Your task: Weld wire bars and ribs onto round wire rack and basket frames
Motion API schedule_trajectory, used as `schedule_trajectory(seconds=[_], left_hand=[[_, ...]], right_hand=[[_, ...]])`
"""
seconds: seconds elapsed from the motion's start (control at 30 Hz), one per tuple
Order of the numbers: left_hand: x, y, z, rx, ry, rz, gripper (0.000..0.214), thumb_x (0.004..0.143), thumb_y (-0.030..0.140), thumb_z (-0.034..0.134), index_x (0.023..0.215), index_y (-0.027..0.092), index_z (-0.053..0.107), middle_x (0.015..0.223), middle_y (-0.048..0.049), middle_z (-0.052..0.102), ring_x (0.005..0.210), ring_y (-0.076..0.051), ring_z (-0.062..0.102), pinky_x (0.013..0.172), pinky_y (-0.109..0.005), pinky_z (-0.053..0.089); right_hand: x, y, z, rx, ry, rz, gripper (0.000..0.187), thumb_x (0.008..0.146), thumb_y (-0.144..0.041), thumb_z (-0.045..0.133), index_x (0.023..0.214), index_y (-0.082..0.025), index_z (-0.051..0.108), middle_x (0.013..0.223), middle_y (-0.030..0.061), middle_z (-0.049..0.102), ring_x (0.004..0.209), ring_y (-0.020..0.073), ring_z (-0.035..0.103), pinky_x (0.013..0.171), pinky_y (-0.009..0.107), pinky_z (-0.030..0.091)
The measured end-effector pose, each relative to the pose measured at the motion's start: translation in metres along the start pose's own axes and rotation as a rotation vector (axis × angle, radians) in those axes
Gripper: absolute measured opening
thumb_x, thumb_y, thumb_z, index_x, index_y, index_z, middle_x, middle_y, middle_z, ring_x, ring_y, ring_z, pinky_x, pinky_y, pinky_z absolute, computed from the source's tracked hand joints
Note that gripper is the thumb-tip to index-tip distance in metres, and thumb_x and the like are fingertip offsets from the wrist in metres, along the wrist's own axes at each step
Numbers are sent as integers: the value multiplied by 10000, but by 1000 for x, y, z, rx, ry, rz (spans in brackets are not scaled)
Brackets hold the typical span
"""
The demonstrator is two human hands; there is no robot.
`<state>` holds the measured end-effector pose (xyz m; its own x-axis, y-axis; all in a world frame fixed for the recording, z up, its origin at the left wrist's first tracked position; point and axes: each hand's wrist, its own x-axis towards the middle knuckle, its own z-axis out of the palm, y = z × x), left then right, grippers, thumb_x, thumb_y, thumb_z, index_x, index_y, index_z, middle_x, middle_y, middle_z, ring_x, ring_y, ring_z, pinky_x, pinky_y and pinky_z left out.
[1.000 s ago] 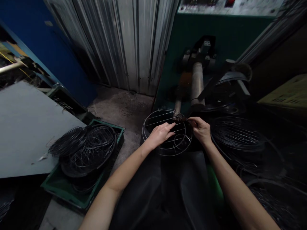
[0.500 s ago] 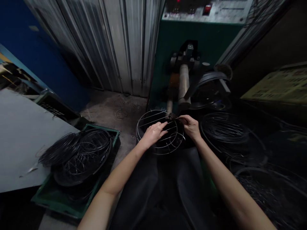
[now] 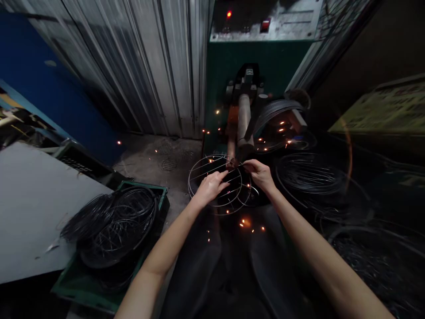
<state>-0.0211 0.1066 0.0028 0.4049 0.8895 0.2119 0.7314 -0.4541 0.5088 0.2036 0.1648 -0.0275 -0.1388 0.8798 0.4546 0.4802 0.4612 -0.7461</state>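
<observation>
A round wire rack (image 3: 189,179), made of thin rings and parallel bars, lies above my dark-covered lap. My left hand (image 3: 210,188) grips it from the near side, index finger and thumb reaching over the bars. Just right of the rack's far edge, my right hand (image 3: 260,173) is closed in a pinch on a thin wire (image 3: 243,164). The spot welder's electrode tip (image 3: 231,163) meets the rack's far edge between both hands. Orange sparks (image 3: 245,223) fly around the rack and over my lap.
The green machine (image 3: 259,55) bears a panel with a lit red lamp (image 3: 229,14). A wire coil (image 3: 282,108) hangs beside its arm (image 3: 244,117). Wire rings (image 3: 133,208) fill a green crate (image 3: 71,283) at left; more wire parts (image 3: 308,175) lie at right.
Sparks have burst out around the electrode, and the red lamp glows brighter. The electrode now meets the rack's far edge. Both hands keep nearly the same grip; the view has shifted slightly.
</observation>
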Motion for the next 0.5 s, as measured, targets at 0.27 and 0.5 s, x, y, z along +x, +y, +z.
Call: schedule_trajectory(seconds=[0.27,0.5], left_hand=[[-3,4,-5,-6,-21,-17,463,875,318,564,1306,164,493,1023,-65,652,960,-179,614,866,-299,493],[-1,5,-5,-92,30,13,423,861,286,582,1264,168,530,931,-49,656,864,-164,620,837,-310,509]], right_hand=[[-23,16,-14,183,-30,325,402,764,-470,620,1039,-177,605,913,72,668,701,162,636,655,321,520],[-32,-13,-22,260,-212,499,460,720,-581,607,836,-142,682,681,38,629,559,106,497,486,222,359]])
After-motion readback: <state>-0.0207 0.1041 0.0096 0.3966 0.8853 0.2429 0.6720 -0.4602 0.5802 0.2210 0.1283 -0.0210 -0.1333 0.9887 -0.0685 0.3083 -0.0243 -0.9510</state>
